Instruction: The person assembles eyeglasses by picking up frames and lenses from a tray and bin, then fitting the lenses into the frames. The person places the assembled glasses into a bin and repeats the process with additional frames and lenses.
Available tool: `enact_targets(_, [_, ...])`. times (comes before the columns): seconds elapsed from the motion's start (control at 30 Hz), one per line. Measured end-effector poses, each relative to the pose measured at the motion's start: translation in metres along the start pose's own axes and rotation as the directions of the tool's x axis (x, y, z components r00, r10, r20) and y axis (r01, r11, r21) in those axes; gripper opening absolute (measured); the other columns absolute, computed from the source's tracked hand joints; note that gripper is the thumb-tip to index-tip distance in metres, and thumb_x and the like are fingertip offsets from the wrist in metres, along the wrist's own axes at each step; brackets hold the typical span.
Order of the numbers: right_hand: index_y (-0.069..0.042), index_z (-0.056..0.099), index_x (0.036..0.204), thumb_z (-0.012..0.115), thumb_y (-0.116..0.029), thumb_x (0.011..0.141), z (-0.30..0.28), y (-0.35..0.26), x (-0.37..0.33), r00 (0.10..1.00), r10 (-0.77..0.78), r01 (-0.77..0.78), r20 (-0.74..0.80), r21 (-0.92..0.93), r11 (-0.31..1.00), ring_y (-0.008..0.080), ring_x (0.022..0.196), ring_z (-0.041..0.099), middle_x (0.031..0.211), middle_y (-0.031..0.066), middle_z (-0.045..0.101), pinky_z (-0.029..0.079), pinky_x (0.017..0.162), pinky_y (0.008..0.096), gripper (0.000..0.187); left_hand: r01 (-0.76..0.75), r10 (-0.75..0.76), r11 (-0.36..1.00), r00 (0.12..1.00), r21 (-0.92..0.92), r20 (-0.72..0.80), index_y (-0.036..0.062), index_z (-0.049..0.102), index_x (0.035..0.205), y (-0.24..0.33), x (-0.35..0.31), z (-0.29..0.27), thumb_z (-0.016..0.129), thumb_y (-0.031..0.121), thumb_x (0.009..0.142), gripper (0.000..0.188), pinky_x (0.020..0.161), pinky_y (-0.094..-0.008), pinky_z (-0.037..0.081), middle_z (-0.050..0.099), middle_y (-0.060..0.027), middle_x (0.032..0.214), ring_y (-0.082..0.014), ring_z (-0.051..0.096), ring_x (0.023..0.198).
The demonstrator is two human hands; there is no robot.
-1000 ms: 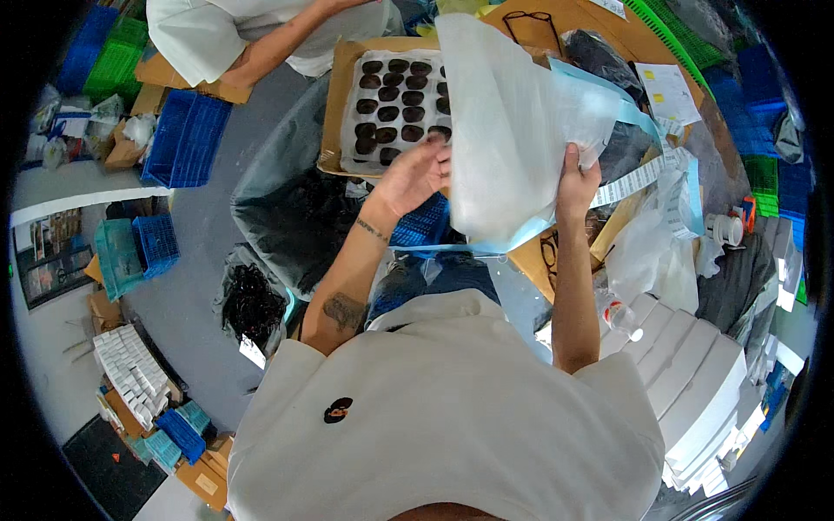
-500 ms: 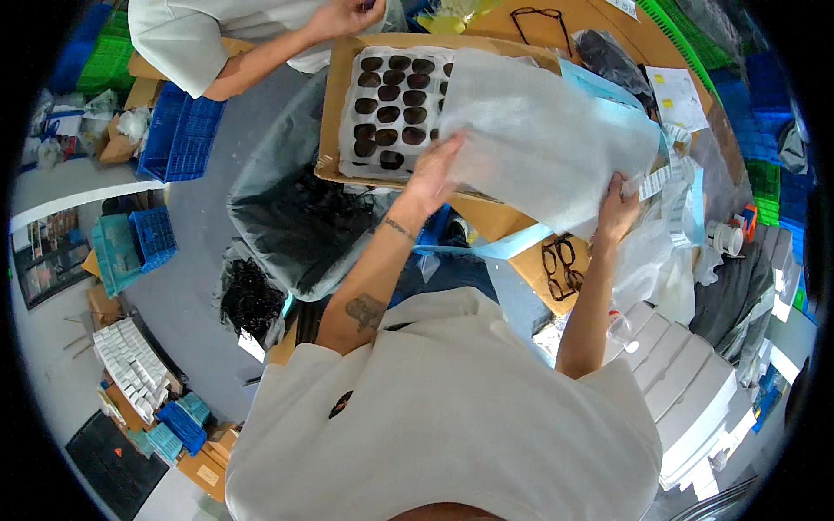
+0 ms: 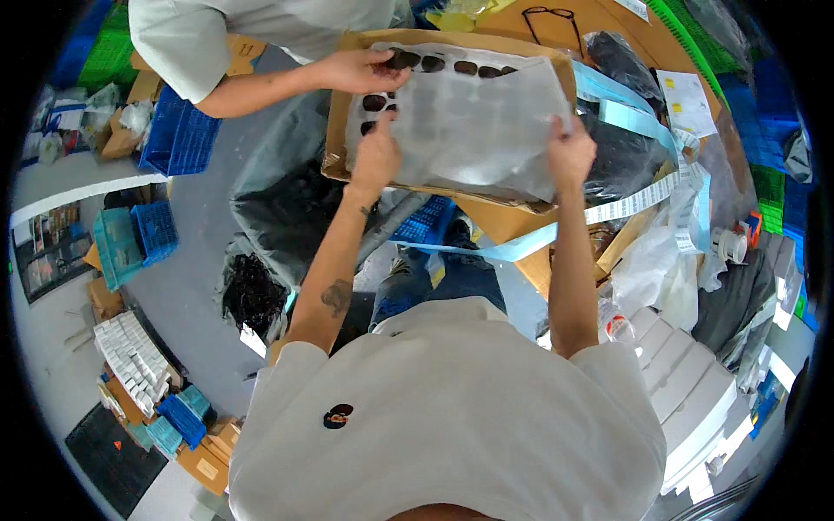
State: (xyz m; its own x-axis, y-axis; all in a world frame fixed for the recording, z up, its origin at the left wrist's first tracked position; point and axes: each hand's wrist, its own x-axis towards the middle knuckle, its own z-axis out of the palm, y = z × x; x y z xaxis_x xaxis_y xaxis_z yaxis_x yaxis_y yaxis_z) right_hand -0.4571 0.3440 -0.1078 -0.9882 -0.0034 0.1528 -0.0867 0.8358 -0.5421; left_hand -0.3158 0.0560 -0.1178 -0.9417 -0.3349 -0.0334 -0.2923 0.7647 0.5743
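Note:
A thin white foam sheet [image 3: 478,130] lies over most of an open cardboard box [image 3: 337,130]. Along its far and left edges, rows of dark sunglass lenses [image 3: 373,102] stay uncovered. My left hand [image 3: 376,159] is closed at the sheet's left edge, beside the lenses. At the box's right end my right hand [image 3: 571,154], slightly blurred, grips the sheet's right edge. A co-worker's hand [image 3: 365,71] reaches in from the left and touches a lens at the far left corner of the box.
Right of the box lie dark plastic-wrapped bundles [image 3: 621,161] and a light blue strip [image 3: 530,243]. Black eyeglass frames [image 3: 556,13] rest on the far tabletop. A large grey bag [image 3: 287,200] stands to the left, near a blue crate [image 3: 181,130]. White boxes [image 3: 686,365] are stacked at the right.
The foam sheet has shifted left and now covers most of the lenses. Both my hands moved left with it. The co-worker's hand has come down to the box's far left corner.

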Motion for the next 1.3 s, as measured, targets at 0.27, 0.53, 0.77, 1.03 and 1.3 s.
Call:
enact_targets(0.27, [0.005, 0.066, 0.099, 0.062, -0.038, 0.090, -0.126, 0.110, -0.019, 0.832, 0.182, -0.141, -0.524, 0.118, 0.983, 0.0281, 0.071, 0.067, 0.083, 0.0180, 0.070, 0.050, 0.063, 0.0391, 0.044, -0.781, 0.777, 0.622, 0.625, 0.055, 0.080, 0.0135, 0.054, 0.129, 0.185, -0.067, 0.024, 0.060, 0.007, 0.079, 0.051, 0.055, -0.0217, 0.053, 0.046, -0.0009, 0.141, -0.0182, 0.060, 0.083])
enact_targets(0.53, [0.007, 0.066, 0.100, 0.065, -0.030, 0.089, -0.177, 0.133, -0.044, 0.770, 0.439, -0.278, -0.462, 0.376, 0.884, 0.0217, 0.071, 0.066, 0.086, 0.0133, 0.070, 0.051, 0.064, 0.0337, 0.038, -0.840, 0.866, 0.490, 0.499, -0.233, 0.021, 0.0058, 0.052, 0.130, 0.234, -0.100, 0.049, 0.062, 0.017, 0.085, 0.048, 0.058, -0.0263, 0.055, 0.041, -0.0040, 0.145, -0.0175, 0.061, 0.090])
enact_targets(0.77, [0.008, 0.066, 0.103, 0.067, -0.021, 0.088, -0.190, 0.177, -0.053, 0.708, 0.487, -0.167, -0.512, 0.549, 0.819, 0.0194, 0.081, 0.065, 0.096, 0.0142, 0.069, 0.053, 0.069, 0.0315, 0.033, -0.708, 0.710, 0.698, 0.703, -0.108, -0.019, 0.0036, 0.054, 0.126, 0.221, -0.102, 0.049, 0.061, 0.003, 0.077, 0.049, 0.065, -0.0242, 0.054, 0.048, -0.0066, 0.132, -0.0173, 0.062, 0.095])
enact_targets(1.03, [0.009, 0.066, 0.103, 0.067, -0.022, 0.088, -0.200, 0.181, -0.054, 0.713, 0.506, -0.081, -0.486, 0.659, 0.748, 0.0193, 0.081, 0.065, 0.096, 0.0131, 0.069, 0.053, 0.069, 0.0319, 0.034, -0.614, 0.607, 0.773, 0.789, -0.160, -0.094, -0.0007, 0.054, 0.123, 0.215, -0.105, 0.043, 0.059, -0.002, 0.072, 0.051, 0.068, -0.0325, 0.055, 0.048, -0.0104, 0.129, -0.0239, 0.064, 0.096])
enact_targets(1.3, [0.006, 0.066, 0.104, 0.069, -0.020, 0.087, -0.181, 0.154, -0.035, 0.833, 0.399, -0.050, -0.383, 0.666, 0.744, 0.0148, 0.079, 0.062, 0.093, 0.0092, 0.068, 0.050, 0.067, 0.0263, 0.031, -0.463, 0.466, 0.877, 0.885, -0.129, -0.009, -0.0047, 0.049, 0.126, 0.195, -0.091, 0.018, 0.056, -0.006, 0.070, 0.057, 0.073, -0.0401, 0.055, 0.045, -0.0141, 0.134, -0.0357, 0.063, 0.095])
